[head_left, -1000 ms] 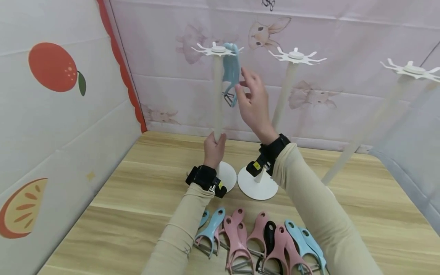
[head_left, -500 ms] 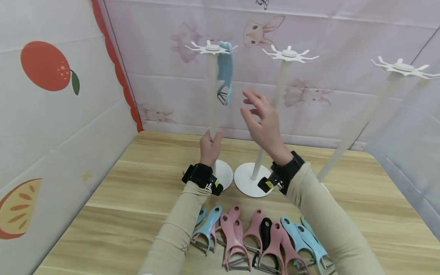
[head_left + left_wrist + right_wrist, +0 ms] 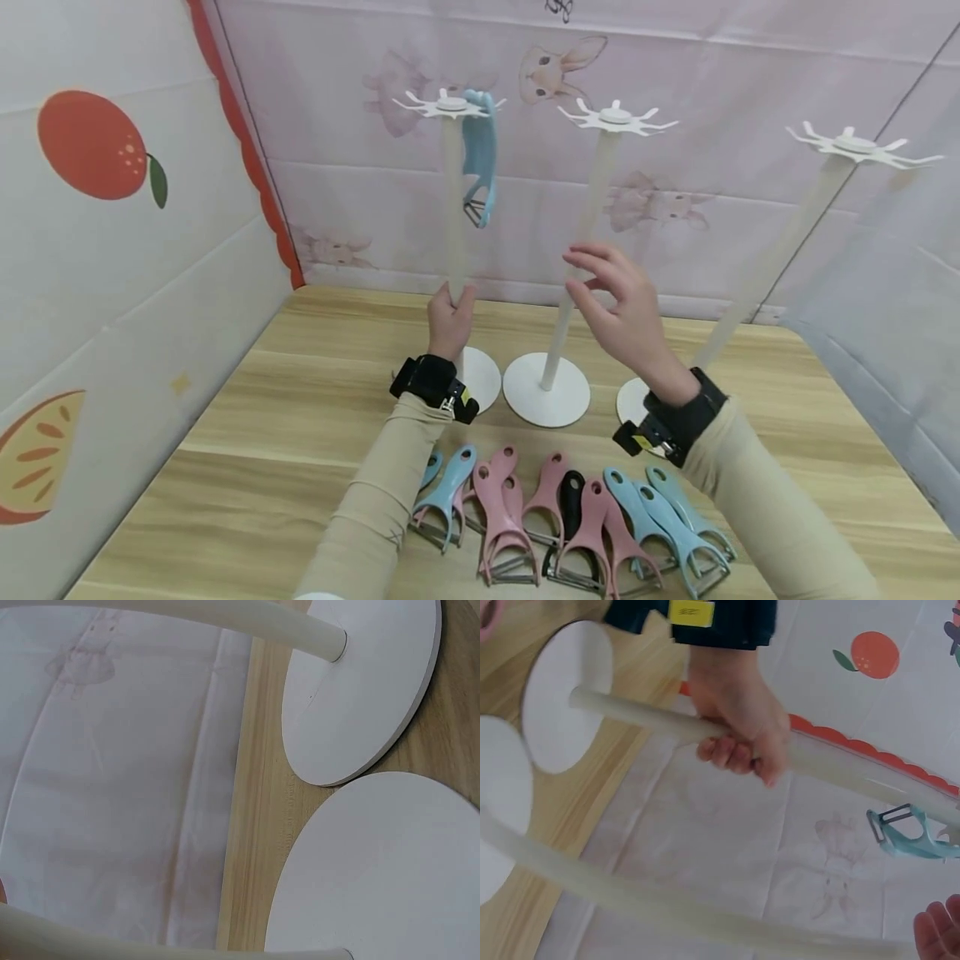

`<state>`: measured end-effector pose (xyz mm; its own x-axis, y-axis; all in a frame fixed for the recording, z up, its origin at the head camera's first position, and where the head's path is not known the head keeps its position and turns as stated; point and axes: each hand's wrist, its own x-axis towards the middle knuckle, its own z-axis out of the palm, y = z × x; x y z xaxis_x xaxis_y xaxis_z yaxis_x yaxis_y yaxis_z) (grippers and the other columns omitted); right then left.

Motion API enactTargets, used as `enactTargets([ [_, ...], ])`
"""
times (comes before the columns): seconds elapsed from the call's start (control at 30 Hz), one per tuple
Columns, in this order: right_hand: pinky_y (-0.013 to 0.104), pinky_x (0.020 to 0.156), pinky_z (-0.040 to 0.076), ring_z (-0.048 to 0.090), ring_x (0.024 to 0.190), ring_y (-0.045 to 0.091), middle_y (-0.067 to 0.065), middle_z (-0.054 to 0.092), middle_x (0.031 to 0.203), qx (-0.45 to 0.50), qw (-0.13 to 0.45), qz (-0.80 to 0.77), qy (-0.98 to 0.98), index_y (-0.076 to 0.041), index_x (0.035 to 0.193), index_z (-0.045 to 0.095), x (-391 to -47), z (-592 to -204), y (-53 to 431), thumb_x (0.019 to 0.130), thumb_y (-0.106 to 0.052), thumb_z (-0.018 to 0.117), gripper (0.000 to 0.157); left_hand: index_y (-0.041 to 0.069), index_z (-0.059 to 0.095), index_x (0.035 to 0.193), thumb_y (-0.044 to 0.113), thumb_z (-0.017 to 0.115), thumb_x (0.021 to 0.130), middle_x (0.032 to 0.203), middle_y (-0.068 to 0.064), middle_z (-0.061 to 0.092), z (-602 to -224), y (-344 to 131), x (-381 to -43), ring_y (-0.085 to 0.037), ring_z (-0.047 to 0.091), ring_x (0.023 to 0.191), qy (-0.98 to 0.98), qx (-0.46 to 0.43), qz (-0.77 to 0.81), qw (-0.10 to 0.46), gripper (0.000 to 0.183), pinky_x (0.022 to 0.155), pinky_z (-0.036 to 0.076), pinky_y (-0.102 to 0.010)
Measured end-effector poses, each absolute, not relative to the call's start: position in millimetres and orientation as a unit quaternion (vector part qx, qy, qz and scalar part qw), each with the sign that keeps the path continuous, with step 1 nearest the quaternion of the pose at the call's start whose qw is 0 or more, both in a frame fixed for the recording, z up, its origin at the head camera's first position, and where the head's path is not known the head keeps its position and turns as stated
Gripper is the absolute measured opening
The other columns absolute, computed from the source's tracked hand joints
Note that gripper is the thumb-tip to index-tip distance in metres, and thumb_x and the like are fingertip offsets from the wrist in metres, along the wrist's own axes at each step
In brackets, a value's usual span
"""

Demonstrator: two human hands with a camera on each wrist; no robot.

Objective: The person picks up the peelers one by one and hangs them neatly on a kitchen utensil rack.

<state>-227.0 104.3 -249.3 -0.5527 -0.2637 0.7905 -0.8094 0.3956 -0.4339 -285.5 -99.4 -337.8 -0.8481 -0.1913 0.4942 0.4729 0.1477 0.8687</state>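
My left hand [image 3: 448,323] grips the white pole [image 3: 453,217] of the left display stand, low down. The right wrist view shows its fingers [image 3: 739,756] wrapped round that pole. A light blue peeler [image 3: 480,146] hangs from a hook on the right side of this stand's top, blade end down. My right hand [image 3: 618,304] is in the air with nothing in it, fingers loosely bent, overlapping the middle stand's pole [image 3: 597,183] in the head view. Only its fingertips [image 3: 939,928] show in the right wrist view.
A third stand [image 3: 768,265] leans at the right in view. Along the table's front lie several peelers: pink ones [image 3: 491,492], light blue ones [image 3: 454,477] and a black one [image 3: 572,500]. Printed cloth walls [image 3: 360,208] enclose the back and sides.
My right hand has drawn away from the hanging peeler, down and to the right. The left hand keeps its grip on the pole. The head view has shifted slightly.
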Motion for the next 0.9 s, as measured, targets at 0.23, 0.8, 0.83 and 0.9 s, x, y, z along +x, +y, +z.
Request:
enactTargets([
  [0.23, 0.027, 0.069, 0.050, 0.056, 0.095, 0.028, 0.018, 0.060, 0.105, 0.336, 0.272, 0.366, -0.824, 0.007, 0.100, 0.064, -219.9, -264.8, 133.6, 0.081, 0.005, 0.060, 0.019, 0.009, 0.032, 0.062, 0.004, 0.047, 0.091, 0.051, 0.003, 0.029, -337.9, -103.5, -283.3, -0.005, 0.028, 0.043, -0.712, -0.093, -0.647, 0.257, 0.034, 0.046, 0.025, -0.023],
  [0.8, 0.031, 0.059, 0.048, 0.059, 0.071, 0.018, 0.006, 0.063, 0.083, 0.276, -0.030, 0.190, -0.942, -0.001, 0.087, 0.065, -180.5, -318.4, 215.9, 0.081, -0.005, 0.062, 0.008, 0.012, 0.031, 0.060, 0.008, 0.049, 0.091, 0.050, 0.003, 0.028, -364.1, -103.0, -312.5, -0.008, 0.027, 0.042, -0.701, -0.091, -0.657, 0.263, 0.036, 0.042, 0.022, -0.023],
  [0.83, 0.031, 0.059, 0.048, 0.059, 0.071, 0.018, 0.005, 0.063, 0.082, 0.267, -0.071, 0.180, -0.944, 0.000, 0.089, 0.065, -176.9, -324.9, 221.0, 0.081, -0.006, 0.063, 0.010, 0.012, 0.031, 0.061, 0.008, 0.050, 0.091, 0.050, 0.003, 0.028, -364.1, -102.2, -312.4, -0.008, 0.027, 0.042, -0.701, -0.090, -0.656, 0.264, 0.036, 0.042, 0.022, -0.023],
  [0.9, 0.034, 0.061, 0.048, 0.059, 0.072, 0.019, 0.005, 0.063, 0.083, 0.246, -0.151, 0.165, -0.943, 0.000, 0.090, 0.064, -169.2, -339.8, 229.6, 0.080, -0.009, 0.064, 0.013, 0.011, 0.032, 0.061, 0.008, 0.050, 0.091, 0.050, 0.003, 0.029, -363.7, -101.3, -312.2, -0.008, 0.027, 0.042, -0.702, -0.090, -0.656, 0.264, 0.036, 0.042, 0.022, -0.023],
])
